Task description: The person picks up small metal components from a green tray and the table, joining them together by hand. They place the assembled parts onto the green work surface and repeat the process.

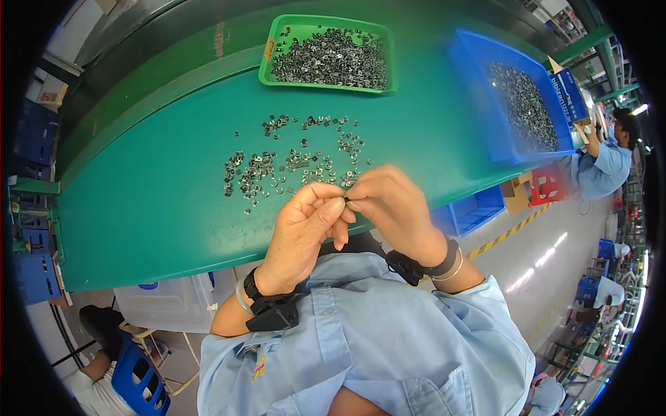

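Observation:
My left hand (312, 220) and my right hand (390, 202) meet fingertip to fingertip over the near edge of the green table (159, 208). Between their pinched fingers is a tiny dark part (346, 199), mostly covered, so its exact kind cannot be made out. Just beyond the hands, small black-and-silver metal parts (257, 170) lie loose in scattered groups on the tabletop. A green tray (266, 75) farther back is heaped with the same sort of small parts.
On the right, a blue bin (479, 90) holds a mass of small dark parts. Below it are another blue bin (479, 211) and a red stool (549, 184). A co-worker in a blue shirt (602, 170) is at the far right. A clear plastic box (166, 305) stands under the table's left side.

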